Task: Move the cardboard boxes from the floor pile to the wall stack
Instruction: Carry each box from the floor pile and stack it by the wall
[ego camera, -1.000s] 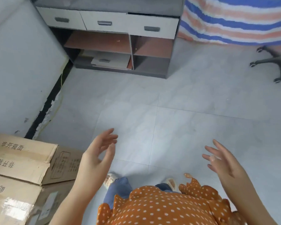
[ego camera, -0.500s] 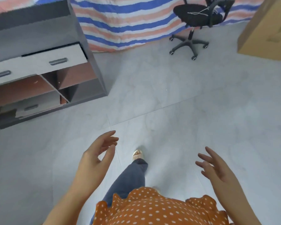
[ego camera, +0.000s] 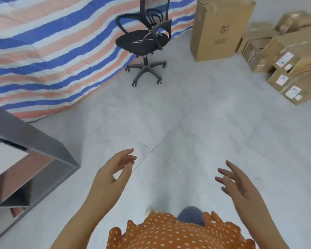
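- Striped blue, orange and white woven tarpaulin [ego camera: 48, 51]: draped in soft folds over an unseen bulk at far left; its lower edge lies on the floor. A foot could be caught in that edge if the walking line drifts left.
- Pale grey tiled floor [ego camera: 196, 126]: smooth, faintly glossy, thin joints; judged slippery under a hurried step.
- Pile of brown cardboard boxes with white labels [ego camera: 285, 69]: seen at far right, tumbled at mixed angles, some taped and creased. A leaning box may slide when a lower one is pulled.
- Tall upright brown cardboard carton [ego camera: 221, 29]: just beside the pile, top flaps torn; tipping is judged likely if knocked.
- Grey open-fronted cabinet [ego camera: 31, 159]: hard square corner, near the left side.
- Black mesh swivel chair on castors [ego camera: 145, 44]: free-rolling, well apart from the hands.
- Left hand [ego camera: 113, 173]: empty, fingers loosely spread.
- Right hand [ego camera: 241, 184]: empty, fingers splayed; nothing is carried.
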Tool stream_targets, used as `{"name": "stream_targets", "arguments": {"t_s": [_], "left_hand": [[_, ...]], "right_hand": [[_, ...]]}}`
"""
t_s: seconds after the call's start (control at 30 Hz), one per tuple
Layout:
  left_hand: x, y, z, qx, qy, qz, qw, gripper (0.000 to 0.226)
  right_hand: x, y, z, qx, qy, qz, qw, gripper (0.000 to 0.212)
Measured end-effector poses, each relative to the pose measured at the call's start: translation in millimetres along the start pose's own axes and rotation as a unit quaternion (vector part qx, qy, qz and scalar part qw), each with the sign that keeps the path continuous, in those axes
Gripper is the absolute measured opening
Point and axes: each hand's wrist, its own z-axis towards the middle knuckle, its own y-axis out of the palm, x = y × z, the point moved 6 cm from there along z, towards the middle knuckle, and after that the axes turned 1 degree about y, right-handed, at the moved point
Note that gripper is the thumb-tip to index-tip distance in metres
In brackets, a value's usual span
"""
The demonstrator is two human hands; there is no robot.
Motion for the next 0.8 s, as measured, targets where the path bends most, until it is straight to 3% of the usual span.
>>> {"name": "stream_targets", "arguments": {"t_s": [0.1, 0.23, 0.57, 0.8], "left_hand": [[4.4, 21.2, 48.7, -0.039, 0.002, -0.002, 0.999, 0.035], [20.8, 61.9, 111.3, -0.075, 0.005, -0.006, 0.997, 0.037], [119.7, 182.9, 268.7, -0.060, 0.012, -0.045, 0.997, 0.034], [148.2, 226.4, 360.6, -0.063, -0.011, -0.036, 0.997, 0.035]], "right_hand": [[-6.1, -12.3, 27.8, 0.039, 0.020, 0.010, 0.999, 0.033], [-13.4, -40.2, 77.5, 0.078, 0.049, 0.024, 0.995, 0.034], [-80.4, -157.9, 251.6, 0.072, 0.027, 0.000, 0.997, 0.032], [-107.1, -190.6, 347.7, 0.064, 0.037, 0.014, 0.997, 0.033]]}}
